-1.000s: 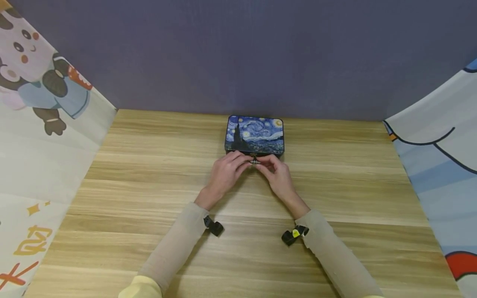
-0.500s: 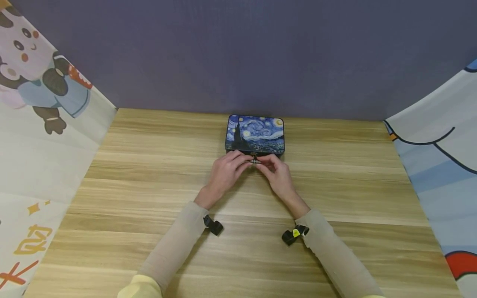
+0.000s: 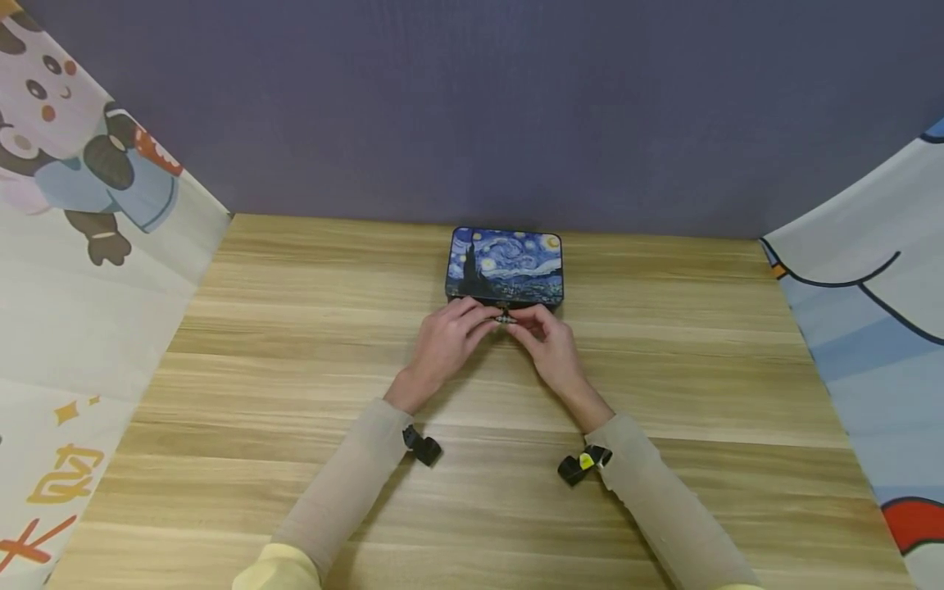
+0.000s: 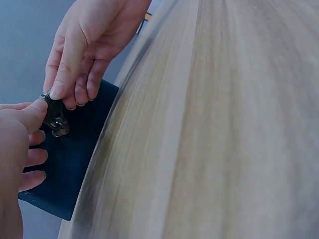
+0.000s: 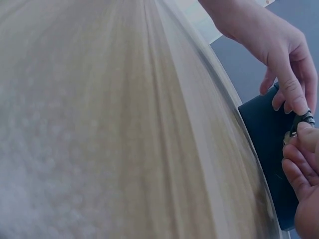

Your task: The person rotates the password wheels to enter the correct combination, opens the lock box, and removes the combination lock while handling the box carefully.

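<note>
A tin box with a starry night painting on its lid stands closed at the back of the table. At its front hangs a small black combination padlock with ridged silver dials, on the metal clasp. My left hand pinches one end of the padlock between thumb and index finger. From the other side, my right hand pinches its opposite end the same way. In the left wrist view, the other fingers lie curled near the box's dark front. Fingertips partly hide the padlock.
The wood-grain table spreads around the box and arms. A dark blue-grey wall rises right behind the box. Printed panels with cartoon figures flank the left and right sides. A small black camera sits on each wrist.
Both hands stay on the padlock at the box front, almost still. The dials' striped face looks slightly turned between the fingers; the box has not moved.
</note>
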Demonstrator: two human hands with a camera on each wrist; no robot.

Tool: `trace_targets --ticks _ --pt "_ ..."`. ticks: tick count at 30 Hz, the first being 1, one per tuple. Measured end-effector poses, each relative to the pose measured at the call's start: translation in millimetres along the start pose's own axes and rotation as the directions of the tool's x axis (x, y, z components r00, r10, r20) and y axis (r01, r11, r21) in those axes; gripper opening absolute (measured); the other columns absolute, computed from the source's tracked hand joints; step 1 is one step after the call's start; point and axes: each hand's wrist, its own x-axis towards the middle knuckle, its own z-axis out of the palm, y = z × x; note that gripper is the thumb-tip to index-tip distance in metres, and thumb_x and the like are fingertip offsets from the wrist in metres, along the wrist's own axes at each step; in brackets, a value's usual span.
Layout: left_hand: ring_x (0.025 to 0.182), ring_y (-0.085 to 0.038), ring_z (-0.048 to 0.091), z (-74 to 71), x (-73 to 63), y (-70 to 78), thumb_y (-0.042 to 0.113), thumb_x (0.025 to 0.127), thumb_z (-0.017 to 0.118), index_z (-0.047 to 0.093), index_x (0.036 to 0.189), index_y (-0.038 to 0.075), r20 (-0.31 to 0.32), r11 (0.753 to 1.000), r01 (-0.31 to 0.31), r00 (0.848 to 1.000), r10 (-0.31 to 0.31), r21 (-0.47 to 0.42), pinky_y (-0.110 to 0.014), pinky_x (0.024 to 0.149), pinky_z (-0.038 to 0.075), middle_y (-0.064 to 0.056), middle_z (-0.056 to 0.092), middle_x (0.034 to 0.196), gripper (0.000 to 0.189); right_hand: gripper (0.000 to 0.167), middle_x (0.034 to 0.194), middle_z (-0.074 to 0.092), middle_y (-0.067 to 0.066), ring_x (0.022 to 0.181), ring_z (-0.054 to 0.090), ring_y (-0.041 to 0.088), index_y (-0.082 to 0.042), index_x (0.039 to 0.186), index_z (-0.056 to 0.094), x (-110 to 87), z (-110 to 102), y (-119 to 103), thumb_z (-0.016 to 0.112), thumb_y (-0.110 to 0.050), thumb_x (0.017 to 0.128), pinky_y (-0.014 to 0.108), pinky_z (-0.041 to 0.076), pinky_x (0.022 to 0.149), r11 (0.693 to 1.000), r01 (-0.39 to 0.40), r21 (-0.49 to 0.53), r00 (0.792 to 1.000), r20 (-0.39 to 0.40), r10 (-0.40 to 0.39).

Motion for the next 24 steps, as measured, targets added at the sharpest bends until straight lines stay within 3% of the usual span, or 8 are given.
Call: trace_targets --ticks 18,24 --pt "0.083 -0.015 0.067 0.1 0.1 0.2 0.022 0.094 0.078 0.080 0.109 0.013 -0.005 1.000 0.005 1.000 -0.005 0.000 -0.027 0.075 0.059 -0.001 0.073 0.095 0.018 0.023 0.111 0.073 0.022 0.096 0.069 0.032 0.005 0.116 0.069 0.1 0.9 -0.7 0.072 -0.002 0.095 0.015 0.052 0.080 0.999 -0.045 -0.013 0.999 0.000 0.045" --pt "0.084 -0.015 0.068 1.5 0.0 -0.3 0.021 0.091 0.080 0.080 0.109 0.013 -0.017 1.000 -0.001 1.000 0.001 -0.004 -0.028 0.076 0.060 -0.001 0.074 0.095 0.019 0.021 0.110 0.074 0.018 0.095 0.069 0.027 0.002 0.114 0.071 0.1 0.6 1.3 0.073 -0.007 0.095 0.015 0.053 0.080 0.999 -0.038 -0.002 0.999 0.002 0.038"
